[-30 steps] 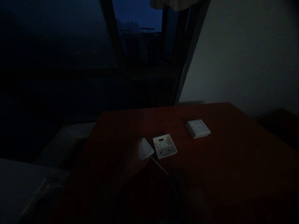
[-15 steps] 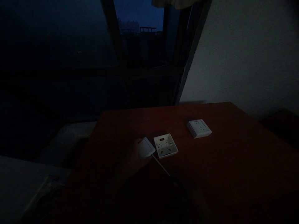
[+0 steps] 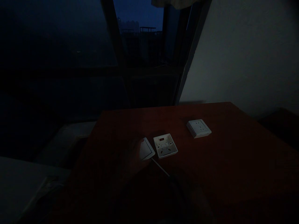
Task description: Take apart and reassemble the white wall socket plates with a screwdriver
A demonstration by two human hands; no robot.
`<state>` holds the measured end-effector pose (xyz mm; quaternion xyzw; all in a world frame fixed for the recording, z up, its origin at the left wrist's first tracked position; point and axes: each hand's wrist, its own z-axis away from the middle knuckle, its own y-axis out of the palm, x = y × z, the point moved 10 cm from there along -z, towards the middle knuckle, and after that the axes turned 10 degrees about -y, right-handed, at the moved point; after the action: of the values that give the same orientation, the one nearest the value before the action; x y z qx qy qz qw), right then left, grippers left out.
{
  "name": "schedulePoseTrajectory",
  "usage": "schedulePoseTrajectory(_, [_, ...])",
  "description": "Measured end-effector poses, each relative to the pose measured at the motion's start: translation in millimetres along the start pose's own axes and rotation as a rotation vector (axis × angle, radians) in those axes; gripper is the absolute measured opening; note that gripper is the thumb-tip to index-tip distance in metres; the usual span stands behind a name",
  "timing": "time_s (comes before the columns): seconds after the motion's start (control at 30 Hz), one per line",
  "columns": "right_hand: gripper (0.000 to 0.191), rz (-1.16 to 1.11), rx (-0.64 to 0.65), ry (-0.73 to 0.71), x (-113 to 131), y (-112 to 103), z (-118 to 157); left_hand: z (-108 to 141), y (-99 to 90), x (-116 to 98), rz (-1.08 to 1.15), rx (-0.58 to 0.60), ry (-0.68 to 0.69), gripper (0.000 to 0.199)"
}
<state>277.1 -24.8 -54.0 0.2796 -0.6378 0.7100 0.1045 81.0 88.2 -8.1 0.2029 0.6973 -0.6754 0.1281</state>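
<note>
My left hand [image 3: 134, 158] is closed around the left side of a white switch plate [image 3: 146, 149], which is tilted. A screwdriver [image 3: 160, 167] with a thin metal shaft points up and left, its tip at the plate's lower edge. Its dark handle sits in my right hand [image 3: 187, 189], closed and mostly lost in shadow. Just right of the plate, an open white mounting box [image 3: 165, 146] lies on the table, its hollow side up with slots and holes showing. Whether the screwdriver tip touches the plate, I cannot tell.
A white wall socket on its box [image 3: 199, 128] lies farther back on the right of the reddish-brown table [image 3: 221, 161]. Beyond the table's far edge are a dark window [image 3: 149, 73] and a pale wall [image 3: 235, 56]. The room is very dim.
The switch plate has turned slightly in my left hand. The screwdriver tip has shifted a little down and left along its lower edge. The mounting box and socket stay put.
</note>
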Motion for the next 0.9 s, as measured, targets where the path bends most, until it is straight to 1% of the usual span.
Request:
schedulePoseTrajectory(0.1, [0.034,-0.024,-0.017,0.001,1,-4,-1,1,-0.7,-3,0.011,0.001,-0.004,0.074])
schedulePoseTrajectory(0.17, [0.034,-0.007,-0.035,0.006,3,-7,-2,2,0.7,-5,0.043,0.032,-0.015,0.073])
schedulePoseTrajectory(0.3, [0.038,-0.010,0.040,0.039,7,-1,-6,2,0.2,-7,0.157,0.097,-0.012,0.073])
schedulePoseTrajectory(0.37, [0.038,-0.030,0.067,0.040,10,0,-7,0,-3.8,-1,0.214,0.094,-0.033,0.071])
schedulePoseTrajectory(0.43, [0.038,-0.046,0.048,0.044,8,-3,-6,-3,-9.4,9,0.255,0.065,-0.075,0.068])
schedulePoseTrajectory(0.5, [0.039,-0.066,0.023,0.067,2,-6,-3,-6,-15.3,19,0.257,0.025,-0.112,0.064])
schedulePoseTrajectory(0.57, [0.039,-0.106,0.025,0.071,-4,-7,1,-10,-21.9,25,0.224,-0.017,-0.125,0.062])
schedulePoseTrajectory(0.7, [0.042,-0.178,0.031,0.080,-14,-6,6,-21,-33.8,25,0.143,-0.051,-0.072,0.063])
schedulePoseTrajectory(0.8, [0.042,-0.192,-0.009,0.095,-17,-9,7,-33,-34.0,18,0.079,0.006,0.012,0.063])
schedulePoseTrajectory(0.9, [0.041,-0.212,-0.036,0.093,-17,-10,7,-47,-26.3,15,0.053,0.094,0.058,0.065])
